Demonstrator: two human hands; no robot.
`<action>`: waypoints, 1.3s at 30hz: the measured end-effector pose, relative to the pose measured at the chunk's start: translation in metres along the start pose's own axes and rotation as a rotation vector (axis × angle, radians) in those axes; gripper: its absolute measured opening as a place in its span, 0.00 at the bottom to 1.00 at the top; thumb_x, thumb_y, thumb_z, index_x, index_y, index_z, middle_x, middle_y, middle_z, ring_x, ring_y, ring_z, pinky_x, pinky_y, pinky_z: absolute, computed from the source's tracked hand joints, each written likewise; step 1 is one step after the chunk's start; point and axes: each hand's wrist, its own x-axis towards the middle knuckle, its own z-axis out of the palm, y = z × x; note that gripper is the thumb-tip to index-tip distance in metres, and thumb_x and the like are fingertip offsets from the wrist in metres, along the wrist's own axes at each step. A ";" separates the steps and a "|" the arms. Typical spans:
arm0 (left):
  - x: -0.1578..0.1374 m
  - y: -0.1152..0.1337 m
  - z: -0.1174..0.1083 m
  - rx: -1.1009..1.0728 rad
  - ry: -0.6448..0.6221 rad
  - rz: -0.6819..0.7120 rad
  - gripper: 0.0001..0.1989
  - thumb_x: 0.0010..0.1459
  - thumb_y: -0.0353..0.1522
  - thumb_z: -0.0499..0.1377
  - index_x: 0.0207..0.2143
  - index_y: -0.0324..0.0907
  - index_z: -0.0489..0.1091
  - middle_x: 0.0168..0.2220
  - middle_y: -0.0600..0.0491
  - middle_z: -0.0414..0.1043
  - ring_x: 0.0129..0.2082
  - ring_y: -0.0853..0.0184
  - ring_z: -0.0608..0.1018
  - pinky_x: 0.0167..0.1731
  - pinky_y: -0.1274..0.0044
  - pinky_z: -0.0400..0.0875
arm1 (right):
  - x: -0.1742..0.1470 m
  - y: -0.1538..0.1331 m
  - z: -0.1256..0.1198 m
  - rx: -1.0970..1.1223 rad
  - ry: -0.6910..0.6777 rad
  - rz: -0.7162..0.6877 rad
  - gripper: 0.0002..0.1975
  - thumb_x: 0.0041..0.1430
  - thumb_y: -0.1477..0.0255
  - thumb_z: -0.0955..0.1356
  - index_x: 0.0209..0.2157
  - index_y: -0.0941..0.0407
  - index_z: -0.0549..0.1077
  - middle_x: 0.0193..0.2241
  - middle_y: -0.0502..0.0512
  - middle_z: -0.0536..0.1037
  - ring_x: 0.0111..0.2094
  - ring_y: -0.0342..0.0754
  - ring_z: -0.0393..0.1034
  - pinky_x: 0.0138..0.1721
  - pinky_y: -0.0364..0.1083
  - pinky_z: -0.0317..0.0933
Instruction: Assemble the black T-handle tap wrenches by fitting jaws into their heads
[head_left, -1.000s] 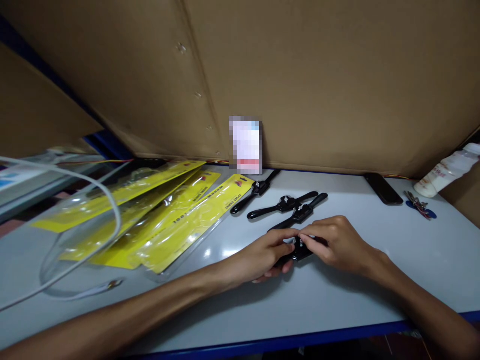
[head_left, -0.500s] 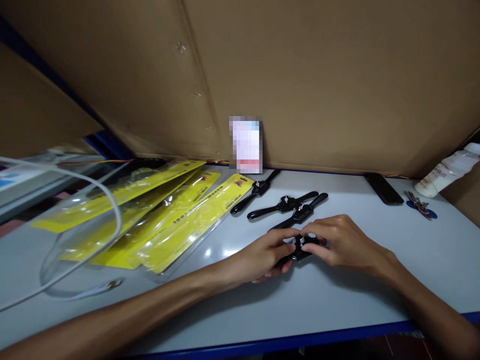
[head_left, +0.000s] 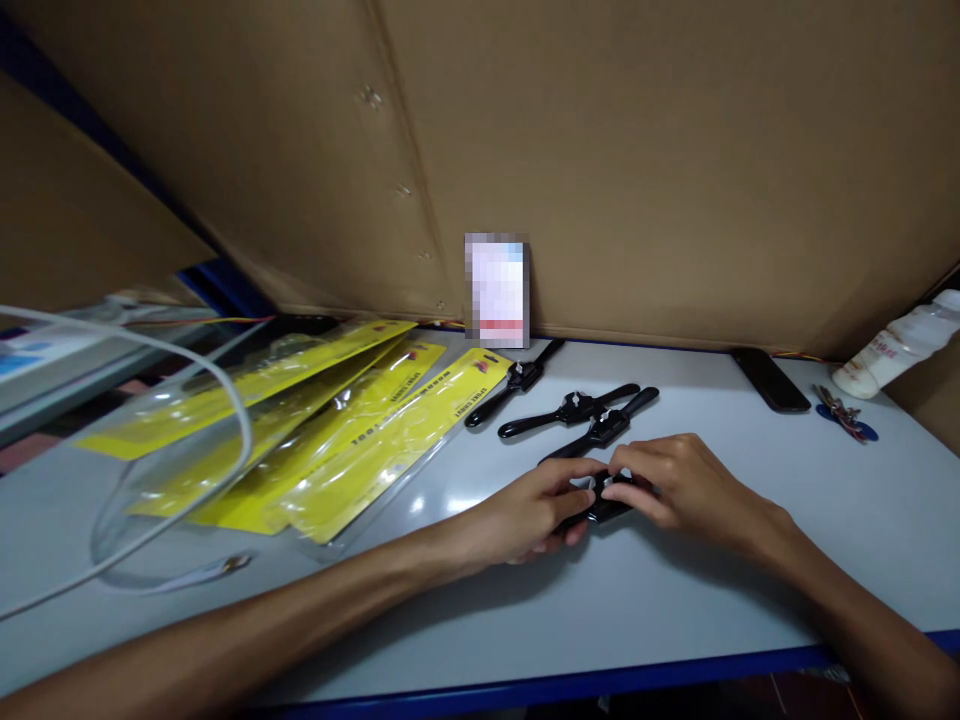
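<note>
Between my hands is a black spokeshave (head_left: 609, 511) with a silvery screw on its middle. My left hand (head_left: 534, 512) is closed round one handle, thumb and forefinger reaching up to the middle. From the other side my right hand (head_left: 679, 482) pinches at the silvery screw; its fingertips partly hide it. Three similar spokeshaves lie just beyond: a near one (head_left: 609, 428), a middle one (head_left: 574, 407) and a far one (head_left: 525, 375). The far handle of the held spokeshave is mostly behind my right fingers.
Yellow-backed clear plastic packages (head_left: 397, 445) lie overlapping on the left, with a white cable (head_left: 241, 420) in front. A lit, blurred-out screen (head_left: 496, 290) leans on the brown back panel (head_left: 675, 170). A dark phone (head_left: 770, 380), keys (head_left: 844, 415) and a white bottle (head_left: 892, 350) are at right.
My right fingers have shifted slightly at the screw, and my left thumb has moved a little against it. The whole view has drifted slightly; the other things lie as before.
</note>
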 end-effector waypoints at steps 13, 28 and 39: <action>0.001 0.000 -0.001 -0.016 0.049 -0.053 0.24 0.66 0.37 0.52 0.63 0.42 0.61 0.24 0.62 0.62 0.15 0.75 0.55 0.12 0.85 0.46 | 0.002 -0.003 0.014 -0.133 0.075 -0.058 0.14 0.74 0.68 0.60 0.35 0.57 0.71 0.24 0.52 0.76 0.23 0.44 0.64 0.26 0.47 0.46; 0.000 0.001 0.002 -0.055 0.079 -0.023 0.26 0.65 0.34 0.52 0.64 0.41 0.61 0.23 0.62 0.63 0.15 0.75 0.56 0.12 0.84 0.47 | 0.003 -0.007 0.018 -0.174 0.059 0.033 0.15 0.73 0.68 0.58 0.36 0.57 0.72 0.24 0.53 0.78 0.22 0.45 0.66 0.25 0.47 0.43; 0.002 -0.001 0.005 -0.131 0.099 0.111 0.31 0.63 0.32 0.56 0.67 0.40 0.55 0.35 0.53 0.75 0.17 0.74 0.68 0.11 0.83 0.59 | 0.005 0.000 0.005 -0.208 -0.040 0.212 0.11 0.68 0.67 0.61 0.38 0.55 0.74 0.29 0.55 0.80 0.25 0.47 0.67 0.27 0.48 0.42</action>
